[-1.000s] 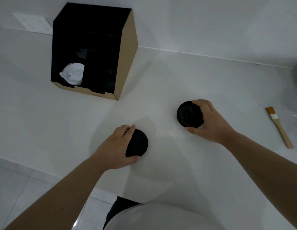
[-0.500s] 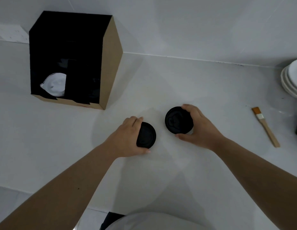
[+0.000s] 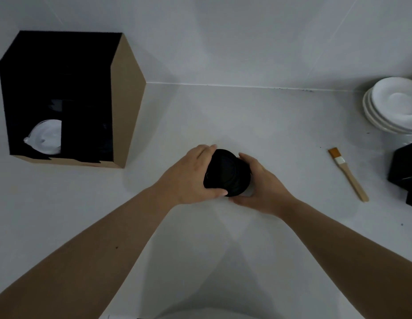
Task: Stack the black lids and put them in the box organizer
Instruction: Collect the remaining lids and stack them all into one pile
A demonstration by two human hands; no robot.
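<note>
Two black lids (image 3: 225, 172) are pressed together between my hands, just above the white counter at its centre. My left hand (image 3: 191, 174) grips the lids from the left, and my right hand (image 3: 260, 187) cups them from the right and below. The lids overlap so closely that their edges blur into one dark shape. The box organizer (image 3: 126, 104) stands at the back left, brown cardboard outside and black inside. White lids (image 3: 47, 137) lie in its lower left compartment.
A wooden-handled brush (image 3: 347, 173) lies on the counter to the right. A stack of white plates (image 3: 393, 107) sits at the far right by the wall, with a black object (image 3: 405, 171) in front of it. The wall runs behind the counter.
My two hands have come together at the counter's centre, joining the two black lids that were held apart before. The view has shifted right, showing the plates.
</note>
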